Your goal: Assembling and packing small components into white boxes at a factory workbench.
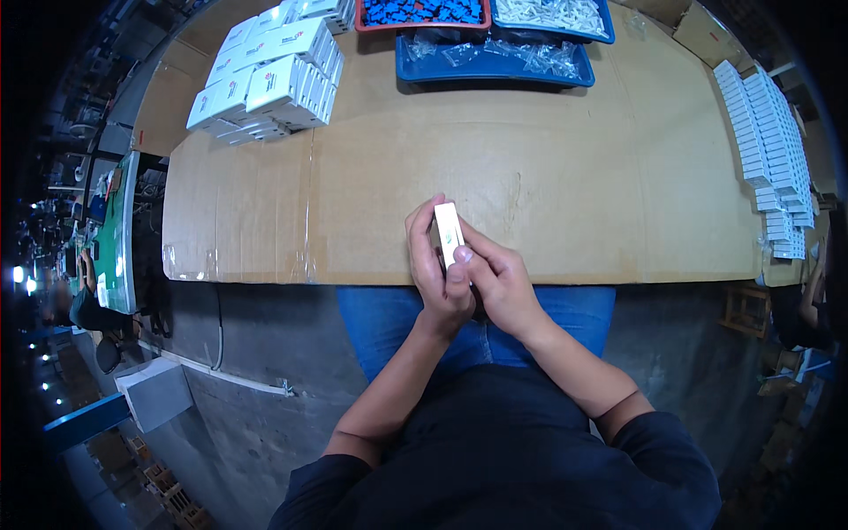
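Note:
A small white box [448,231], narrow side up with a small green mark on it, is held between both hands just above the table's near edge. My left hand [430,265] wraps round its left side, fingers along its length. My right hand [500,281] grips it from the right, with the thumb pressed on its upper face near the lower end. The box's underside and lower end are hidden by the palms and fingers.
Stacked white boxes [287,84] stand at the back left of the cardboard-covered table [397,168]. At the back are a red tray [422,27] of blue parts, a blue tray [609,26] of white parts and another blue tray [495,81] with clear bags. More white boxes [768,150] line the right edge.

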Tool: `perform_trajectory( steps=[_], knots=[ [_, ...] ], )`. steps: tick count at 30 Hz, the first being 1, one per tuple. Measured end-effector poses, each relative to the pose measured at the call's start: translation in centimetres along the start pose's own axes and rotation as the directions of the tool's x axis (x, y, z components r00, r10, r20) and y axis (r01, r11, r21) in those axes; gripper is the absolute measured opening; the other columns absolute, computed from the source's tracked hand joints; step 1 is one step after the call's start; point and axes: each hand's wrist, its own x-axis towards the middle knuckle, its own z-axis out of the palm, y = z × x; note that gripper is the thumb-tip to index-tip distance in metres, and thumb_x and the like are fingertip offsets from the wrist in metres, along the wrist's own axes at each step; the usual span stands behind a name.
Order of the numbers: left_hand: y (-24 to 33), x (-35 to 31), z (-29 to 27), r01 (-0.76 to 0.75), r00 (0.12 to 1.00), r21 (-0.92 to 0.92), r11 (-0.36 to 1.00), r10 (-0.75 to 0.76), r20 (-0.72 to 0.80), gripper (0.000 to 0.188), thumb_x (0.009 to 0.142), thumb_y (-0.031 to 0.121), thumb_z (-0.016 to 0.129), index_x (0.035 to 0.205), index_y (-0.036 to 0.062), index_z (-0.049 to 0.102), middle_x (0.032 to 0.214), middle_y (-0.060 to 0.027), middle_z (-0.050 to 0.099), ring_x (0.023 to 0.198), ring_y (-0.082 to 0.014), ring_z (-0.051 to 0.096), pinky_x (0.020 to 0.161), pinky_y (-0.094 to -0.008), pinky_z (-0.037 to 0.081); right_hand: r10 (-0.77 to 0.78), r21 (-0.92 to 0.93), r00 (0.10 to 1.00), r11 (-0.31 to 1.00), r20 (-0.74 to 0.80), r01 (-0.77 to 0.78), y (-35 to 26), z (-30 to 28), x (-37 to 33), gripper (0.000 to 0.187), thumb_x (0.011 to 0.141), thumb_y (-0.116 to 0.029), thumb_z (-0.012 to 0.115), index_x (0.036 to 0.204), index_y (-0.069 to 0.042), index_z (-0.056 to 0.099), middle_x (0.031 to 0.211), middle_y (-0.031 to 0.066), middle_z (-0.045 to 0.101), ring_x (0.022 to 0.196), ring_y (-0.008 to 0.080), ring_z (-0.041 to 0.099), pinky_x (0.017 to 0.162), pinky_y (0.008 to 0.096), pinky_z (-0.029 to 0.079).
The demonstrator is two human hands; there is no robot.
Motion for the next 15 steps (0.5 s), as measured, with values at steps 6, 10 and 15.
perform_trajectory(
  steps=[6, 10, 15],
  knots=[
    [0.04, -0.55, -0.13, 0.078, 0.997, -0.073, 0.994, -0.079, -0.018, 0.089, 0.096, 0.066, 0.04, 0.144, -0.0086, 0.041, 0.133, -0.0204, 0.051, 0.125, -0.0281, 0.052, 0.11, -0.0409, 0.04, -0.167, -0.139, 0.986, 0.976, 0.009, 0.167, 0.21, 0.51, -0.59, 0.053, 0.108, -0.015, 0.055, 0.154, 0.008, 0.042, 0.143, 0.0161, 0.058, 0.127, 0.0196, 0.057, 0.105, 0.0315, 0.047],
    [0.37, -0.17, -0.3, 0.076, 0.997, -0.079, 0.994, -0.079, -0.027, 0.086, 0.095, 0.064, 0.038, 0.143, -0.0072, 0.042, 0.132, -0.02, 0.052, 0.123, -0.0282, 0.054, 0.108, -0.0415, 0.041, -0.223, -0.222, 0.974, 0.948, 0.046, 0.227, 0.34, 0.26, -0.26, 0.051, 0.108, -0.014, 0.052, 0.153, 0.006, 0.043, 0.137, 0.0168, 0.06, 0.123, 0.0215, 0.059, 0.104, 0.0322, 0.048],
    [0.65, -0.44, -0.23, 0.112, 0.992, -0.125, 0.986, -0.117, -0.035, 0.088, 0.093, 0.066, 0.036, 0.143, -0.0054, 0.043, 0.133, -0.0197, 0.053, 0.121, -0.0274, 0.055, 0.107, -0.0408, 0.042, -0.278, -0.237, 0.958, 0.928, 0.072, 0.287, 0.35, 0.0, -0.31, 0.05, 0.108, -0.013, 0.051, 0.153, 0.006, 0.044, 0.135, 0.0174, 0.06, 0.122, 0.0223, 0.06, 0.103, 0.0321, 0.048]
  ],
)
